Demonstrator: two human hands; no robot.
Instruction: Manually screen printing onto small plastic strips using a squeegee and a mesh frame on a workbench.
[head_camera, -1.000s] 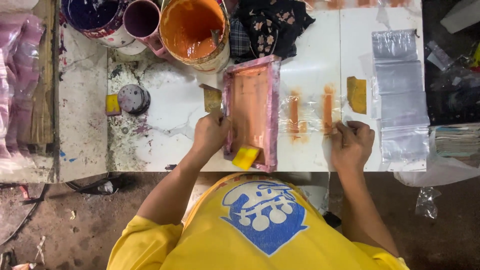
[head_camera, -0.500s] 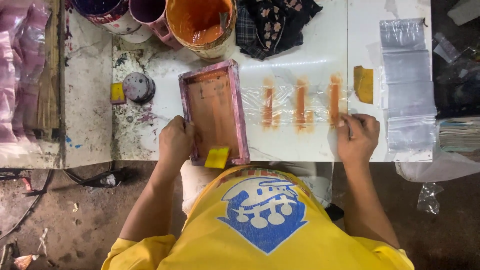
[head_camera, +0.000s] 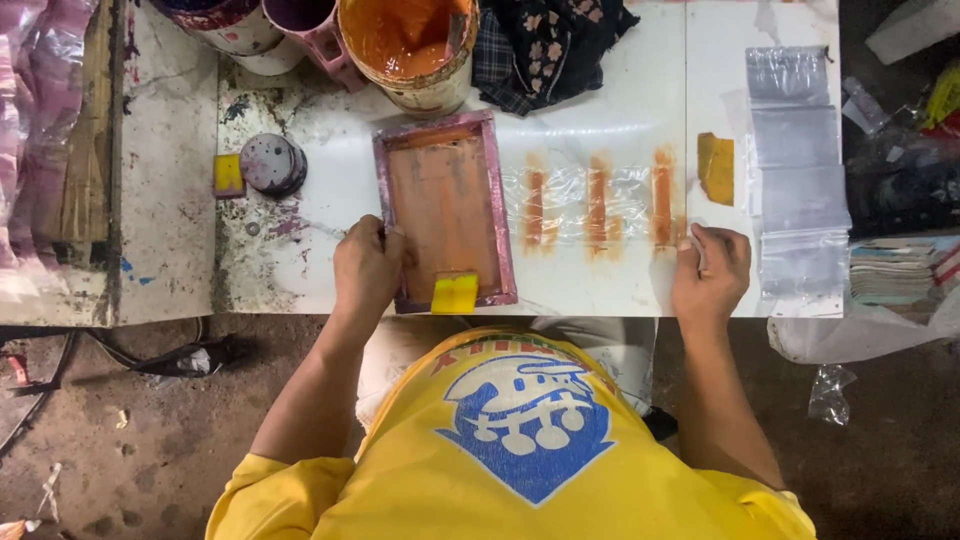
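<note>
A small printing screen with a pink-stained frame lies flat on the white table, its mesh coated orange. A yellow squeegee rests on its near edge. My left hand grips the frame's left side. To the right of the frame lies a clear plastic sheet bearing three orange printed stripes. My right hand pinches that sheet's near right corner against the table.
An orange paint bucket, purple and pink pots and a dark cloth stand at the back. A round purple lid and a yellow block sit left. Clear plastic bags and an orange-yellow scraper lie right.
My left hand has slid the screen frame leftward off the plastic sheet, uncovering a third orange stripe. My right hand has stayed at the sheet's right end.
</note>
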